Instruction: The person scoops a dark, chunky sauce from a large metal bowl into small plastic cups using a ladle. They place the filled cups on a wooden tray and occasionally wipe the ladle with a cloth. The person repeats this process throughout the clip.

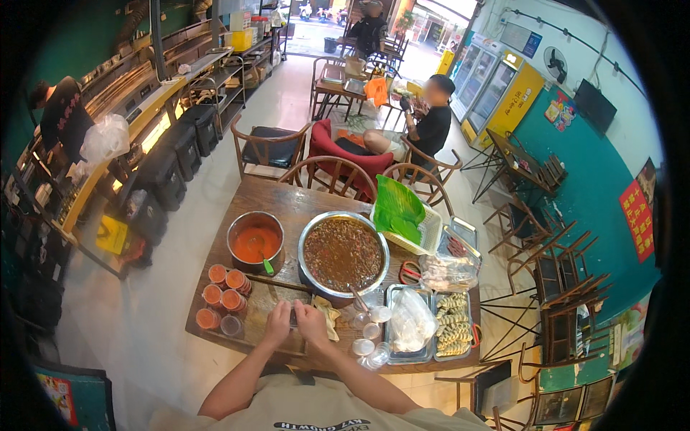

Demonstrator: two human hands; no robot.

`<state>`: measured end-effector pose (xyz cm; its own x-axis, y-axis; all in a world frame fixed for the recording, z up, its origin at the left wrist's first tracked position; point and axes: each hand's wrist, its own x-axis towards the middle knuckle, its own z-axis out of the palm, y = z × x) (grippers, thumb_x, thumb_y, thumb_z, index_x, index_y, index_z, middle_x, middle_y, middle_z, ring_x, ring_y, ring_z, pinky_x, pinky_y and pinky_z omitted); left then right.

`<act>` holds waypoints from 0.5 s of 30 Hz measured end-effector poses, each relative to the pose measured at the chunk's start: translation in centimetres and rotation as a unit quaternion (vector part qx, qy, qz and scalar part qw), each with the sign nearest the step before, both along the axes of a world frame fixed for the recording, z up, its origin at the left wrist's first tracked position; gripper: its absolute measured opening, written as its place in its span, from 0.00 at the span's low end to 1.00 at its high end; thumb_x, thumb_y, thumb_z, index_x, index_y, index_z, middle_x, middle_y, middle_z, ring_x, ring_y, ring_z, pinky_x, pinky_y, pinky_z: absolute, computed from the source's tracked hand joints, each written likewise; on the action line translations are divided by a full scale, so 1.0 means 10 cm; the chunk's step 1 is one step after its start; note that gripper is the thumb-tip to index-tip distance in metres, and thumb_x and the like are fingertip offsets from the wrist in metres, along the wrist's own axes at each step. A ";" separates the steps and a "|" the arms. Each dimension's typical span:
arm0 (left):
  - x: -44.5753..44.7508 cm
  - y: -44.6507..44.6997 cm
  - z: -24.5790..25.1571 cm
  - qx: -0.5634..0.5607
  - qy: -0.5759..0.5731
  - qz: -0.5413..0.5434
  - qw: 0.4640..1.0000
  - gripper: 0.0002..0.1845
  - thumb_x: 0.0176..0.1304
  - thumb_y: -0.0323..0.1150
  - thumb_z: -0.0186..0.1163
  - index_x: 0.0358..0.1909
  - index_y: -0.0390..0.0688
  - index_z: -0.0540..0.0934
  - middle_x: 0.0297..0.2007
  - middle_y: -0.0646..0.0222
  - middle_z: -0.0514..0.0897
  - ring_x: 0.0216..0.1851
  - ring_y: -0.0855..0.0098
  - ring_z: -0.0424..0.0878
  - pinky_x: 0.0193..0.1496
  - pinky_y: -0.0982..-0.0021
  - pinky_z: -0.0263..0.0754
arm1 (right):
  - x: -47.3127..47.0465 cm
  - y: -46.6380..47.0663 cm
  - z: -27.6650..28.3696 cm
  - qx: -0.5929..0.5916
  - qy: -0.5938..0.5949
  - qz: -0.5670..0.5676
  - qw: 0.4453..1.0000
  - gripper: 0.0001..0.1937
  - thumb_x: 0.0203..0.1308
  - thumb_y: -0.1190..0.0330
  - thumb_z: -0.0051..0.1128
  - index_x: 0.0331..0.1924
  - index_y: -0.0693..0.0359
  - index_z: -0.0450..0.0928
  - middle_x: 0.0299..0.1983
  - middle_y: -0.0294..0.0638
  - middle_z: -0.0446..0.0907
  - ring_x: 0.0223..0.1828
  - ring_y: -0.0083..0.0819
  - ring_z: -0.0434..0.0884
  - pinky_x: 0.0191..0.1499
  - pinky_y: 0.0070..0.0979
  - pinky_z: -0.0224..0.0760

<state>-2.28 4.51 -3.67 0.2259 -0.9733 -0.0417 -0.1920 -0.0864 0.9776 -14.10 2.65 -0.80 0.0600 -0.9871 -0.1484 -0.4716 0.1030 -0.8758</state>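
Note:
My left hand (278, 321) and my right hand (311, 322) meet over a wooden tray (259, 310), fingers closed around a small clear plastic cup (293, 318) that they mostly hide. Left of them stand stacked lidded cups of orange sauce (233, 299) and a dark-looking cup (231, 325). Behind is a metal pot of orange sauce (255, 242) with a green-handled spoon (268, 266). A large metal basin of dark chunky sauce (343, 253) holds a ladle. Clear empty cups and lids (372, 345) lie right of my right hand, beyond a crumpled tan cloth (325, 318).
On the right are a white basket with green leaves (431, 231), red-handled scissors (410, 272), a bagged tray (412, 323) and a tray of spiral-cut food (453, 326). Chairs (329, 172) line the far edge. A person (435, 118) sits beyond; others stand farther away.

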 end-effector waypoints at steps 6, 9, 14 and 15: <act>-0.02 0.14 -0.03 -0.014 -0.047 0.032 0.998 0.19 0.74 0.44 0.43 0.37 0.40 0.76 0.33 0.46 0.79 0.36 0.44 0.79 0.37 0.51 0.71 | 0.05 0.11 -0.25 -0.010 -0.061 -0.015 0.998 0.24 0.72 0.52 0.42 0.39 0.67 0.79 0.34 0.60 0.79 0.36 0.54 0.81 0.39 0.42 0.71; -0.03 0.27 0.12 0.008 -0.068 0.077 0.995 0.15 0.74 0.40 0.45 0.38 0.39 0.74 0.33 0.46 0.78 0.36 0.40 0.76 0.37 0.50 0.71 | 0.14 0.31 -0.16 -0.059 -0.018 0.035 0.997 0.19 0.74 0.60 0.35 0.35 0.67 0.72 0.34 0.63 0.76 0.36 0.62 0.76 0.36 0.51 0.66; 0.29 0.70 0.10 0.046 0.004 0.047 0.998 0.13 0.75 0.40 0.47 0.46 0.38 0.68 0.35 0.53 0.79 0.38 0.56 0.80 0.37 0.59 0.72 | 0.29 0.49 -0.31 -0.033 -0.074 0.093 0.992 0.18 0.75 0.57 0.40 0.42 0.66 0.70 0.30 0.56 0.80 0.32 0.52 0.82 0.33 0.42 0.72; 0.35 0.79 0.05 0.039 -0.002 0.052 0.998 0.13 0.75 0.39 0.48 0.47 0.39 0.67 0.35 0.56 0.79 0.36 0.60 0.80 0.35 0.62 0.73 | 0.37 0.52 -0.30 -0.040 -0.093 0.102 0.990 0.17 0.75 0.57 0.42 0.45 0.65 0.70 0.30 0.52 0.81 0.30 0.45 0.83 0.32 0.39 0.73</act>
<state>1.26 12.42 -3.22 0.3264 -0.9383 -0.1145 -0.1818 -0.1812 0.9665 -10.44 7.82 -3.78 0.2780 -0.9599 -0.0373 -0.3048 -0.0513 -0.9510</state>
